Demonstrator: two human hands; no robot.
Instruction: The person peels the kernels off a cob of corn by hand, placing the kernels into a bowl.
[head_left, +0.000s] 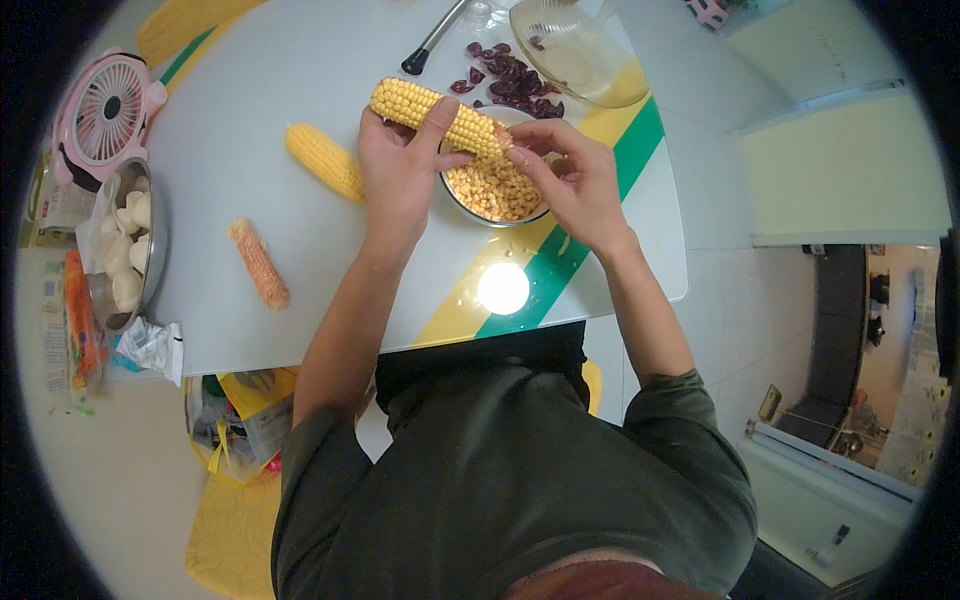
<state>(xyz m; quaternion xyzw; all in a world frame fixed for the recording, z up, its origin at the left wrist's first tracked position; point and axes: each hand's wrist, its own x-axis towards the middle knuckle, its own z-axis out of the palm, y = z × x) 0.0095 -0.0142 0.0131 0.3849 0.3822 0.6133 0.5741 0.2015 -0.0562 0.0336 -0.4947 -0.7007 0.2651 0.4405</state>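
My left hand is wrapped around an ear of yellow corn, its thumb lying along the top. At the ear's right end, where some kernels are gone and bare cob shows, my right hand grips the tip between thumb and fingers. Beneath the ear sits a bowl with a dark rim, partly covered by both hands. Loose corn kernels fill much of it. A second ear of corn lies left of my left hand, and a stripped cob rests nearer the table's front edge.
Dark red dried pieces lie behind the bowl, beside a clear glass dish. A metal-handled tool is at the back. Along the left stand a pink fan and a metal bowl of pale white pieces. Scraps dot the green stripe.
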